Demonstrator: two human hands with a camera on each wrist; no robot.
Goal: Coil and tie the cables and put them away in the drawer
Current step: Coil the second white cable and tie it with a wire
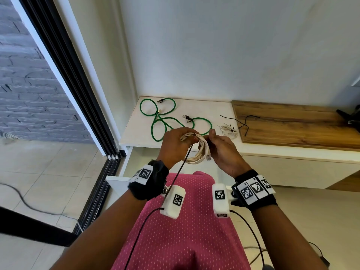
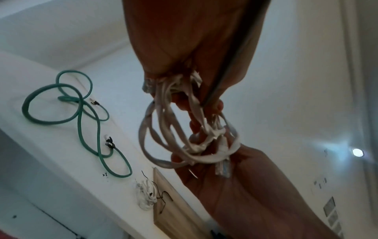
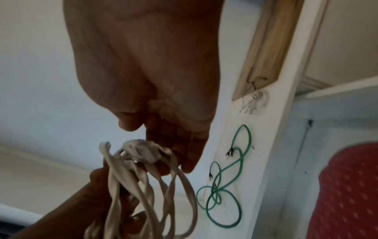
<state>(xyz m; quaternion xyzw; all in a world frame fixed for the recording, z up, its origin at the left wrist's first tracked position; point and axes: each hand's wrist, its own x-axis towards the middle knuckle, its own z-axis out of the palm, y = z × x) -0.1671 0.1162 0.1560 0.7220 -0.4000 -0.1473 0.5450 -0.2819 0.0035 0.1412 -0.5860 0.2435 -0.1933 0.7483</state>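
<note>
A coil of flat white cable (image 1: pixel 196 154) (image 2: pixel 155 145) (image 3: pixel 143 186) hangs in the air over the open drawer (image 1: pixel 134 162). My left hand (image 1: pixel 175 145) (image 2: pixel 184 40) grips the coil's top and pinches a thin black tie strip (image 1: pixel 181 166) (image 2: pixel 231 61) that runs back toward my wrist. My right hand (image 1: pixel 222 152) (image 3: pixel 153 80) lies with nearly straight fingers against the coil's wrapped part, its thumb lifted off. A clear plug dangles by the right palm. Loose green cables (image 1: pixel 165 121) (image 2: pixel 81 113) (image 3: pixel 225 202) sprawl on the white cabinet top (image 1: pixel 140 137).
A small tied white bundle (image 1: pixel 228 130) (image 2: pixel 146 197) and a thin black wire (image 1: pixel 243 121) lie near the wooden top (image 1: pixel 292 125) on the right. A dark object (image 1: pixel 350 115) sits at its far right edge. A black sliding-door frame (image 1: pixel 78 94) stands left.
</note>
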